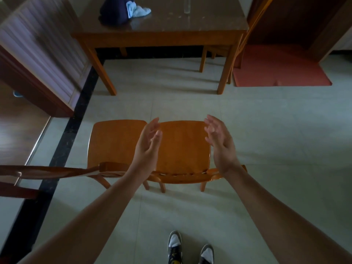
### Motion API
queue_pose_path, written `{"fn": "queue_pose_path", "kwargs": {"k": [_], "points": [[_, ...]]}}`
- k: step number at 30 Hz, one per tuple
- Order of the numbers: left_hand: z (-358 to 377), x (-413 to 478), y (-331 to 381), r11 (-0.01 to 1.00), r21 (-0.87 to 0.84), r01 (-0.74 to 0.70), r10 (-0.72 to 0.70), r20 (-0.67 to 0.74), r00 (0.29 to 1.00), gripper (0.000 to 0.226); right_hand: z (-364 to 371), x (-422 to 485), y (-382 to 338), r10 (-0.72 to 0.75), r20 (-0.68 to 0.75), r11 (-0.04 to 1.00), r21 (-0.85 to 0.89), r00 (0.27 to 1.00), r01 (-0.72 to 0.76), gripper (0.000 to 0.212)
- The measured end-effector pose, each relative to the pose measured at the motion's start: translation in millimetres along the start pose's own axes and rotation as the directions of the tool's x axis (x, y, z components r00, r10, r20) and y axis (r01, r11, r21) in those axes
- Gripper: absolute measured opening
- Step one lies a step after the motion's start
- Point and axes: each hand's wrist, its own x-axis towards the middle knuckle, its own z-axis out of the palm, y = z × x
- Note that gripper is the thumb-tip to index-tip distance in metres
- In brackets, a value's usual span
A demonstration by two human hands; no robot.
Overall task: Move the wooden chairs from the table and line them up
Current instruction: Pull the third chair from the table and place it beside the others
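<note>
Two orange wooden chairs stand side by side on the tiled floor in front of me, backs toward me: the right chair (183,149) and the left chair (114,141). My left hand (149,145) and my right hand (220,142) hover above the right chair's seat, palms facing each other, fingers apart, holding nothing and touching nothing. A third chair's back (47,171) juts in from the left edge. The wooden table (160,38) stands farther ahead, and another chair (245,37) remains tucked at its right side, mostly hidden.
On the table lie a dark bag (114,12) with a light blue cloth (138,9) and a clear glass (187,5). A red mat (280,69) lies at the right, a cabinet (38,60) stands at the left. My shoes (190,248) show at the bottom.
</note>
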Motion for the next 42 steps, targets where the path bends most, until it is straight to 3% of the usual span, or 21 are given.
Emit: {"fn": "queue_pose_path", "kwargs": {"k": [5, 10, 20, 26, 35, 42], "points": [[-6.7, 33.5, 78.9, 0.968, 0.021, -0.252, 0.252, -0.005, 0.968, 0.056, -13.3, 18.0, -69.8, -0.214, -0.101, 0.976, 0.019, 0.972, 0.217, 0.061], [-2.9, 54.1, 171.0, 0.889, 0.033, -0.458, 0.458, 0.000, 0.889, 0.053, -39.1, 21.5, -151.9, -0.386, -0.185, 0.913, 0.064, 0.904, 0.403, 0.054], [37.2, 59.7, 316.5, 0.709, -0.025, -0.704, 0.704, -0.029, 0.710, 0.057, -125.8, -3.6, -270.9, -0.629, -0.336, 0.736, 0.031, 0.701, 0.676, 0.045], [104.9, 79.8, 354.6, 0.670, -0.103, -0.735, 0.738, -0.015, 0.674, 0.069, -201.5, 7.6, -280.2, -0.679, -0.374, 0.691, -0.034, 0.632, 0.722, 0.046], [289.5, 152.9, 377.8, 0.726, -0.172, -0.666, 0.672, -0.028, 0.740, 0.054, -384.5, 83.4, -239.2, -0.650, -0.348, 0.730, -0.038, 0.676, 0.682, 0.048], [422.8, 227.7, 401.6, 0.739, -0.199, -0.643, 0.645, -0.066, 0.761, 0.068, -526.5, 176.8, -221.6, -0.624, -0.346, 0.760, -0.060, 0.701, 0.647, 0.055]]}}
